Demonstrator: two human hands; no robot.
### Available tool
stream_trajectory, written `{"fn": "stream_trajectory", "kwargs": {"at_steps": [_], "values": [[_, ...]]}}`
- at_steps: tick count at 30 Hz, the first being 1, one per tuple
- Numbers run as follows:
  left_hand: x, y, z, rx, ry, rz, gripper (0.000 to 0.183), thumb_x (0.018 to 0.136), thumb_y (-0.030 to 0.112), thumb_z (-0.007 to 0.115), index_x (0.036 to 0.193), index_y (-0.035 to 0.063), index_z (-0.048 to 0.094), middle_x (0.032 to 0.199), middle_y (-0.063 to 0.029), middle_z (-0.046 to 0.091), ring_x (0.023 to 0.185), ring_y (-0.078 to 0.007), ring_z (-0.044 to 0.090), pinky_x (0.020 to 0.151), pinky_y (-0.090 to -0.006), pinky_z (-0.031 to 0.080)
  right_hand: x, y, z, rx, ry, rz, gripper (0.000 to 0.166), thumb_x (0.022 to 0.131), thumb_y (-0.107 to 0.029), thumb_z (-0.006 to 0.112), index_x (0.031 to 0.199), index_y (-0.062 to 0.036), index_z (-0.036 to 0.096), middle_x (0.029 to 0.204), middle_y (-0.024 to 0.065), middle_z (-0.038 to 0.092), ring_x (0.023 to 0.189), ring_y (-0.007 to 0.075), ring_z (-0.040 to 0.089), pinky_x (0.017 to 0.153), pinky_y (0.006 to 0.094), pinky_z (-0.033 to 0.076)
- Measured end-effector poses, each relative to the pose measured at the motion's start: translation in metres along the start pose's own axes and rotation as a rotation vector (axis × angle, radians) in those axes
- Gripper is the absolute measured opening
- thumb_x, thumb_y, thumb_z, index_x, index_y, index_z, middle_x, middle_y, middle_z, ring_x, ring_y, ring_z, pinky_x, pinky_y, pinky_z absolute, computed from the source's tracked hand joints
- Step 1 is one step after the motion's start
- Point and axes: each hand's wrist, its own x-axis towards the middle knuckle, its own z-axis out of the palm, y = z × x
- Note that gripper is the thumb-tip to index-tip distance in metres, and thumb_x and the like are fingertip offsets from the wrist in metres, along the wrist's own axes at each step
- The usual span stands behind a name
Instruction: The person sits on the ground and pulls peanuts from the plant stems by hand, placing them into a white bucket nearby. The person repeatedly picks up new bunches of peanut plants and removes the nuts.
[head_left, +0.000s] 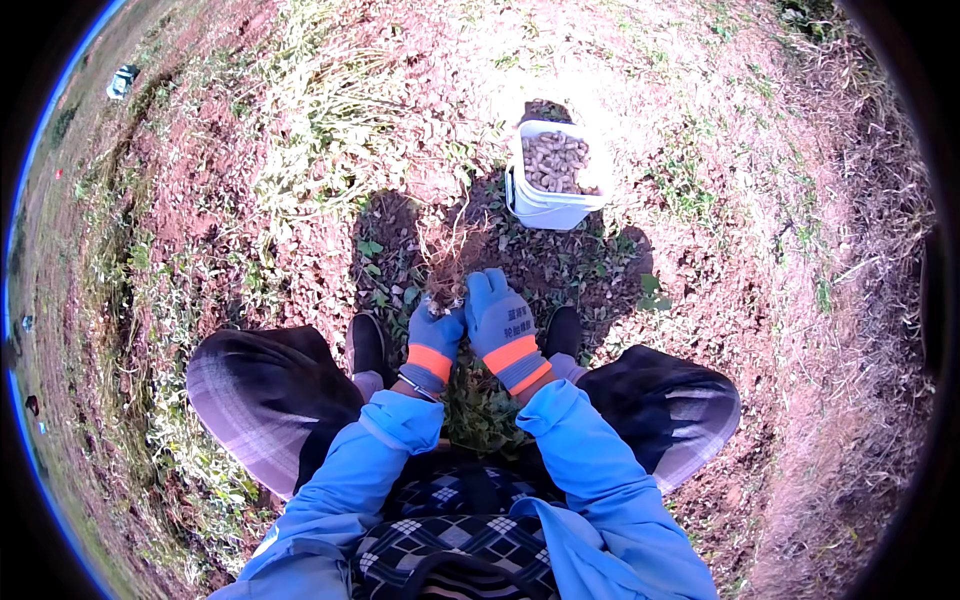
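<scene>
Both hands wear blue coated work gloves with grey backs and orange cuff bands. My left hand (435, 330) is closed around part of an uprooted peanut plant (448, 259), whose thin, dry roots fan out away from me. Pressed close beside it is my right hand (499, 315), its fingers bent at the edge of the root clump; its fingertips and whatever lies under them are hidden. A few pale bits, perhaps pods, show between the gloves. Beyond my hands, slightly right, stands a white plastic bucket (555, 215) holding many peanuts in shells (555, 161).
My shoes (367, 345) and bent knees flank my hands. Green leafy stems (480, 412) lie between my legs. Pulled plants (337, 112) are heaped at the upper left on reddish soil. Dry grass (862, 300) covers the right side. A small pale object (121, 81) sits far left.
</scene>
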Motion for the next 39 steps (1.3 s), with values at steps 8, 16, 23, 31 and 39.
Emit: {"fn": "stream_trajectory", "kwargs": {"at_steps": [8, 16, 23, 31, 39], "values": [[-0.004, 0.0, -0.003, -0.01, 0.087, 0.017, 0.029, 0.072, -0.001, 0.057, 0.101, 0.0002, 0.054, 0.092, -0.0062, 0.059, 0.08, -0.0153, 0.056, 0.071, -0.0282, 0.046, 0.031, 0.049, 0.014, -0.208, 0.068, 0.093, 0.02, 0.073, -0.01, 0.054, 0.09, -0.0042, 0.045, 0.092, 0.0179, 0.047, 0.065, 0.0373, 0.052, 0.054, 0.0434, 0.042], [-0.002, 0.018, 0.001, -0.127, -0.08, -0.138, 0.028, 0.072, 0.0, 0.059, 0.1, 0.0025, 0.053, 0.087, -0.0082, 0.06, 0.076, -0.0198, 0.06, 0.062, -0.0335, 0.052, 0.122, 0.189, -0.047, 1.042, 0.241, 0.76, 0.009, 0.077, -0.008, 0.057, 0.082, -0.0035, 0.05, 0.061, 0.0034, 0.049, 0.043, 0.0111, 0.043, 0.036, 0.022, 0.036], [0.005, 0.013, -0.011, -0.103, -0.137, -0.156, 0.032, 0.074, 0.006, 0.061, 0.103, 0.001, 0.051, 0.091, -0.01, 0.06, 0.08, -0.0212, 0.06, 0.069, -0.0319, 0.051, 0.176, 0.209, -0.081, 1.118, 0.256, 0.76, 0.034, 0.076, -0.015, 0.063, 0.105, -0.004, 0.049, 0.087, 0.012, 0.052, 0.084, 0.0251, 0.05, 0.059, 0.0361, 0.05], [0.012, 0.008, -0.014, -0.137, -0.202, -0.193, 0.033, 0.078, 0.013, 0.057, 0.107, 0.0002, 0.049, 0.099, -0.012, 0.058, 0.093, -0.0231, 0.057, 0.078, -0.0333, 0.048, 0.057, 0.069, -0.059, 1.079, -0.01, 0.541, 0.019, 0.079, -0.009, 0.056, 0.096, -0.0018, 0.057, 0.075, 0.0035, 0.057, 0.061, 0.0097, 0.053, 0.052, 0.0226, 0.046], [0.009, 0.02, -0.004, -0.159, -0.183, -0.228, 0.025, 0.077, 0.009, 0.059, 0.101, 0.0006, 0.056, 0.092, -0.008, 0.061, 0.083, -0.0163, 0.059, 0.073, -0.0294, 0.048, -0.043, 0.007, -0.023, 0.617, -0.001, 0.15, 0.023, 0.072, -0.011, 0.061, 0.093, -0.0017, 0.056, 0.089, 0.0135, 0.057, 0.074, 0.0255, 0.058, 0.065, 0.0314, 0.046]]}}
